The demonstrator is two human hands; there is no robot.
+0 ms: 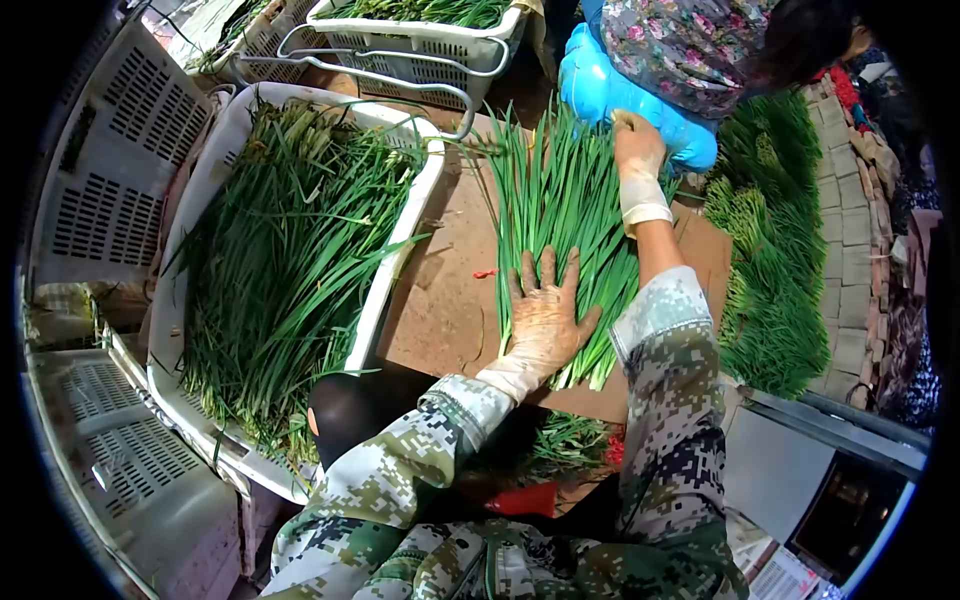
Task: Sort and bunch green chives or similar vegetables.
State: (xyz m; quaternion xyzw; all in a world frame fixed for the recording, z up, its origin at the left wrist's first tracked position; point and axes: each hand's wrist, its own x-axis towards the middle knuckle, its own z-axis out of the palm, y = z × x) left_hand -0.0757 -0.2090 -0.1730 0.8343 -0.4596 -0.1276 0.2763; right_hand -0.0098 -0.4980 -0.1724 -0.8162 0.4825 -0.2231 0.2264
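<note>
A loose bundle of long green chive leaves (560, 215) lies on a brown cardboard sheet (440, 300). My left hand (545, 315), in a dirty thin glove, presses flat with fingers spread on the bundle's near end. My right hand (637, 160), also gloved, rests on the bundle's far right side, fingers curled against the leaves. Both arms wear camouflage sleeves.
A white plastic crate (395, 260) full of chives stands at left. More white crates (420, 45) stand behind. Piles of trimmed chives (775, 260) lie at right. Another person in a floral top with a blue glove (610, 90) sits opposite.
</note>
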